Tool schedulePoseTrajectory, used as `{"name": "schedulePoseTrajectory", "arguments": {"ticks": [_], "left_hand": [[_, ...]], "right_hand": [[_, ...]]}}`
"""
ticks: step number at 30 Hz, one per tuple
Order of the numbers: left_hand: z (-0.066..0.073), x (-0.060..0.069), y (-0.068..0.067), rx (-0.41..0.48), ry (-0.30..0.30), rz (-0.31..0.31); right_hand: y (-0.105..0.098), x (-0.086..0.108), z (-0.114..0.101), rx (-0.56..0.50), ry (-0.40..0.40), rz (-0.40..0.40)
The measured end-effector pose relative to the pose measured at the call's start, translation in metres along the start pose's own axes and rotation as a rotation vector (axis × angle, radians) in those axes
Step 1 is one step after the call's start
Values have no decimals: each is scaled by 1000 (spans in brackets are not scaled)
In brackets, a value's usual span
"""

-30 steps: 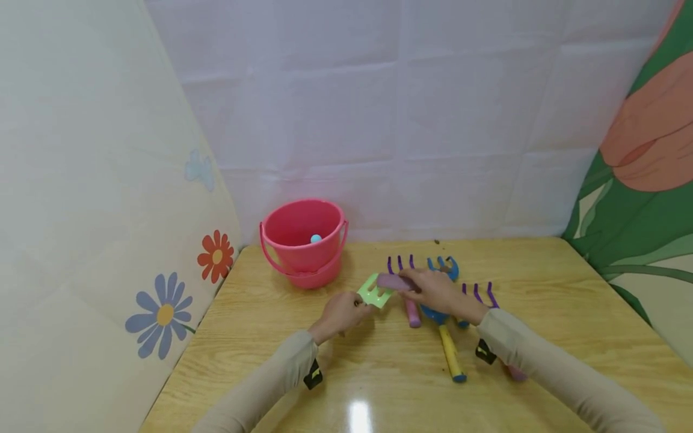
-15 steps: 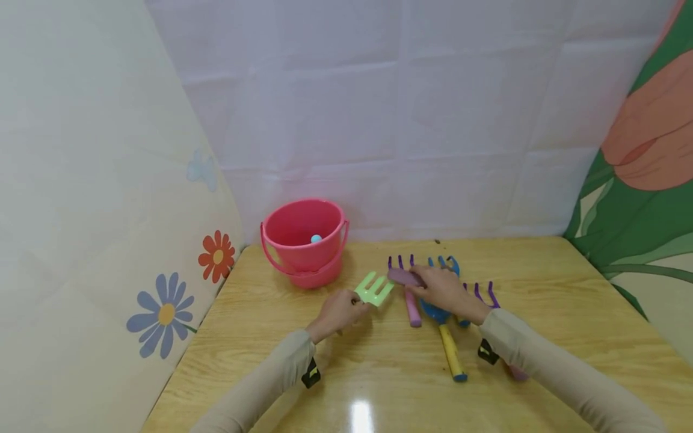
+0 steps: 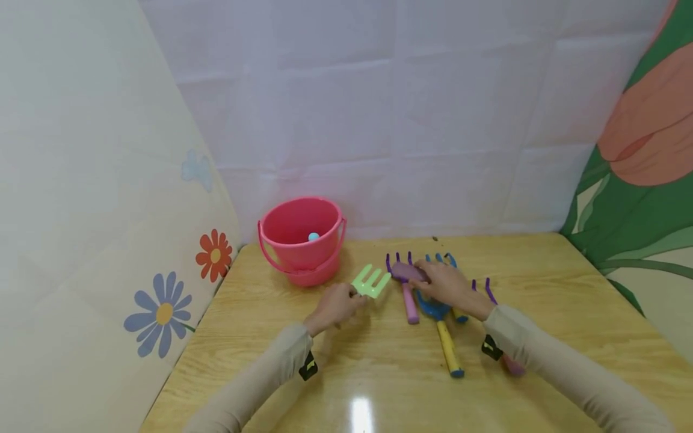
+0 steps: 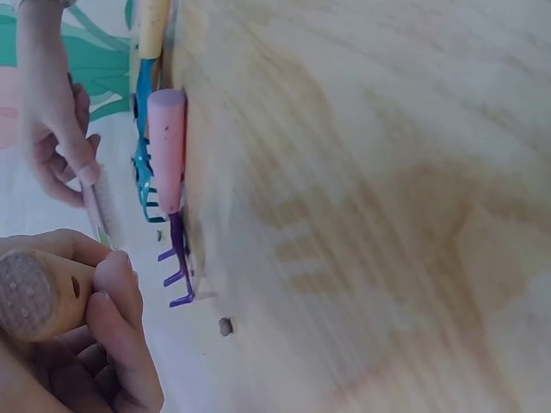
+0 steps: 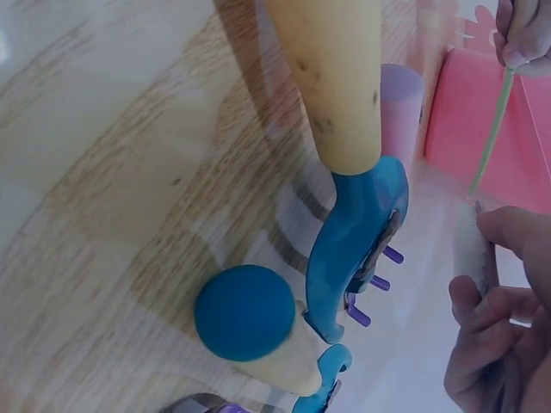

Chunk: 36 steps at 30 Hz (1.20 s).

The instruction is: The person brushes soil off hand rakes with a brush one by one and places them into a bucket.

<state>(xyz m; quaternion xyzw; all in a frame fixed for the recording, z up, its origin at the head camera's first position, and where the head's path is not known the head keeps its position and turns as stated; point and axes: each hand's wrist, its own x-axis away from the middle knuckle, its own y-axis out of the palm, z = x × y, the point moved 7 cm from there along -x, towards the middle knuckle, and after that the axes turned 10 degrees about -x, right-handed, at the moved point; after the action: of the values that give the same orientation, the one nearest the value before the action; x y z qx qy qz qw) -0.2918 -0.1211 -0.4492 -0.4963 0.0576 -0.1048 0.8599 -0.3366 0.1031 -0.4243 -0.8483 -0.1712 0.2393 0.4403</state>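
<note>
My left hand (image 3: 334,307) grips a light green toy garden fork (image 3: 371,281) by its wooden handle (image 4: 60,297). The fork is raised over the table, its tines pointing away and to the right. In my right hand (image 3: 446,285) is a mauve-backed brush (image 3: 407,272), held between thumb and fingers. Its pale bristles (image 5: 467,245) show in the right wrist view, turned towards the fork. In that view the brush's end lies close to the fork's edge; whether they touch I cannot tell. Below the brush lies a purple rake with a pink handle (image 3: 410,304).
A pink bucket (image 3: 303,260) stands at the back left, a pale blue rounded thing (image 3: 313,237) inside. Under and beside my right arm lie a blue shovel with a yellow handle (image 3: 448,349), a blue rake (image 3: 452,260) and another purple rake (image 3: 489,291). White cloth (image 3: 335,120) hangs behind.
The brush has moved right, off the fork's tines, which it partly covered a second ago. The fork has swung slightly, its tines now fully showing. Both hands keep their hold.
</note>
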Motion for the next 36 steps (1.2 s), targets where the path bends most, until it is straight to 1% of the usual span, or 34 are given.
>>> {"name": "schedulePoseTrajectory", "arguments": {"ticks": [2,9,13,17,20,24,28,33,36], "left_hand": [[0,-1,-4,-10,2,-2],[1,-4,-11,18,8,-27],[3,-6,-16,-12,27,-30],[5,-7,-19,-14,33,-58],[5,-6,-20,-13,24,-95],[6,-8,-22,-25,9,-118],[8,-9,-26,-23,-1,-121],[12,-8,-33,-21,2,-108],[13,-9,-38,-36,8,-99]], "right_hand": [[0,0,0,-5,-2,-7],[5,1,4,-38,6,-48],[6,1,5,-36,-11,-47],[6,1,6,-14,-22,-43],[7,2,8,-7,-24,-45],[8,3,9,-6,-30,-51],[10,3,11,-6,-20,-59],[11,3,10,-9,-11,-65],[11,3,10,-4,-5,-69]]}}
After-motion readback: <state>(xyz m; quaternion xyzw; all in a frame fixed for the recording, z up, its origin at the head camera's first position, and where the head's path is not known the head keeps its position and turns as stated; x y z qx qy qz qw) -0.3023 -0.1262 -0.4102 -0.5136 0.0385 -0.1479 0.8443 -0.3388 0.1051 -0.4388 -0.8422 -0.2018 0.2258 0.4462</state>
